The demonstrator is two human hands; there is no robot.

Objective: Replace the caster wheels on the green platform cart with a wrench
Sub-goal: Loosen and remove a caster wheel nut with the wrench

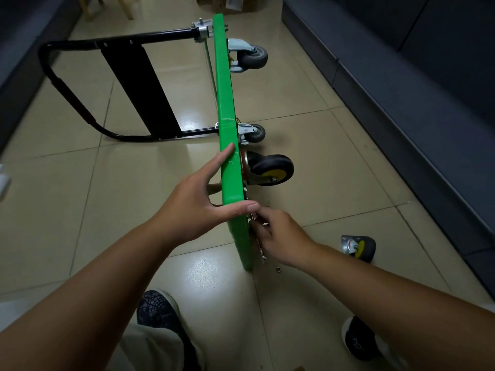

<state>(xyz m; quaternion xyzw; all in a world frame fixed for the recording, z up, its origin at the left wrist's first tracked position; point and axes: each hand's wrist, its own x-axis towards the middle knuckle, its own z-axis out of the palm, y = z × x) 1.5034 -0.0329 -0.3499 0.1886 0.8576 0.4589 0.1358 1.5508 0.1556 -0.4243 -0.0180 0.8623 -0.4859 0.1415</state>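
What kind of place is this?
Probably an indoor living or lounge room, not a workshop: glossy beige floor tiles, a dark sofa along the right, wooden chair legs at the far end.

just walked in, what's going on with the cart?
A person has the green platform cart stood on its side on the tiled floor. The left hand rests on its upper edge, steadying it. The right hand grips a wrench at the underside, near the closest corner. Mounted are the far grey caster, the near grey caster and a black yellow-hubbed caster. A loose caster and what looks like a nut lie on the floor.
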